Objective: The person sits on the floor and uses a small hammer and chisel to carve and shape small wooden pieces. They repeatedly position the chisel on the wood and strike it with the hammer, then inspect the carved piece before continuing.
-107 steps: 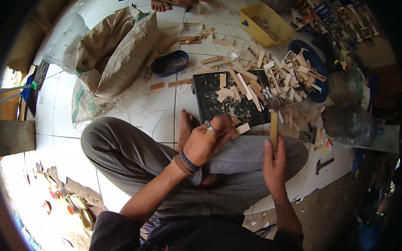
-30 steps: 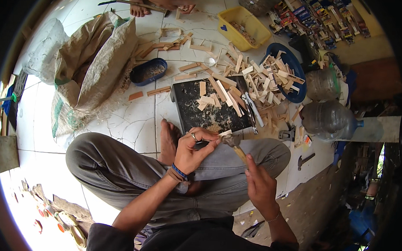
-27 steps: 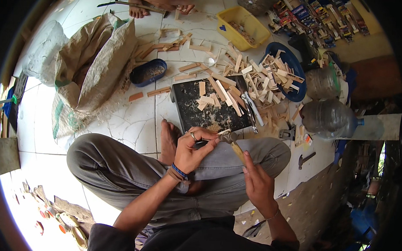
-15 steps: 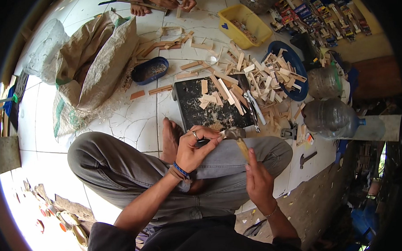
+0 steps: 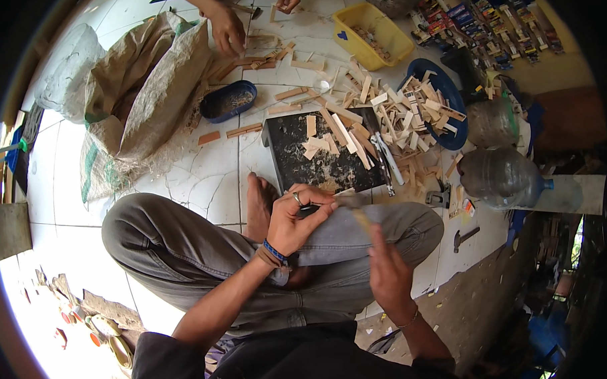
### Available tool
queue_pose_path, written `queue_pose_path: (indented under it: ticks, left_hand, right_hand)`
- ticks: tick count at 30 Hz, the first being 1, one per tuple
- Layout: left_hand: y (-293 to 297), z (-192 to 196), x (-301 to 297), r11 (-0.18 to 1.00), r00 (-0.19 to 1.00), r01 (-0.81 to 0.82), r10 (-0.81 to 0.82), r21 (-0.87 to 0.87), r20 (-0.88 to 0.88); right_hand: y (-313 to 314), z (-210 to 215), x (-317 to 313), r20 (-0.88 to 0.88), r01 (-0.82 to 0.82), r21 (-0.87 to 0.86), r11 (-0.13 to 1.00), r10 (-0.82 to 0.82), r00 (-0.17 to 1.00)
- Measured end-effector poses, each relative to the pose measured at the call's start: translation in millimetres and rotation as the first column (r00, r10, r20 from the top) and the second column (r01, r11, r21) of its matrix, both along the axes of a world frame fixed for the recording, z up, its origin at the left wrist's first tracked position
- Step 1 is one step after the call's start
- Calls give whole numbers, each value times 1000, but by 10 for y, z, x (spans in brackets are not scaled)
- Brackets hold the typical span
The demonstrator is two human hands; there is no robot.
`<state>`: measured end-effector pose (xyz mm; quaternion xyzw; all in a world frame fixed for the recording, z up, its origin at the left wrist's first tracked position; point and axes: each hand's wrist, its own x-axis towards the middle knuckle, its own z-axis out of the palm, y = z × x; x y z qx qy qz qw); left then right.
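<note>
Since half a second ago, a co-worker's hand (image 5: 227, 32) has swung over toward the wood strips (image 5: 258, 63) beside the sack (image 5: 163, 84). Nearest, the right hand (image 5: 391, 276) has its fingers closed round the handle of a hammer (image 5: 362, 220). The left hand (image 5: 301, 219) pinches a small pale wood piece (image 5: 345, 191) between thumb and finger, above the bent knee. The hammer's head is close to that piece, though blur makes it hard to say whether they touch. Just beyond sits a black board (image 5: 285, 149) with loose wood and shavings on it; a smaller hammer (image 5: 466, 239) lies to its right. Farther off are a heaped blue tray (image 5: 447, 83) and a yellow tub (image 5: 352, 44).
</note>
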<state>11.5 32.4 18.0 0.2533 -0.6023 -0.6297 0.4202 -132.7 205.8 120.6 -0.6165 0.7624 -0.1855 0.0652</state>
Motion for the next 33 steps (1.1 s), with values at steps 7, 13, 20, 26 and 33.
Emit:
queue_pose_path:
  ticks: [7, 13, 20, 26, 33]
  left_hand:
    - [12, -14, -31, 998, 999, -39, 39, 59, 4]
    - [28, -2, -1, 994, 998, -24, 18, 105, 56]
    - [10, -39, 31, 999, 993, 18, -13, -41, 121]
    - [11, -82, 15, 998, 987, 56, -59, 21, 149]
    - [-6, -86, 14, 997, 989, 73, -77, 38, 128]
  right_hand:
    - [-344, -124, -69, 165, 251, -215, 944, -218, 962]
    - [-824, -248, -84, 825, 360, 368, 857, -480, 299]
    - [-1007, -327, -68, 876, 316, 390, 865, -454, 163]
    - [-1020, -377, -145, 886, 315, 374, 872, -436, 156]
    - [-999, -387, -115, 888, 322, 370, 871, -434, 153]
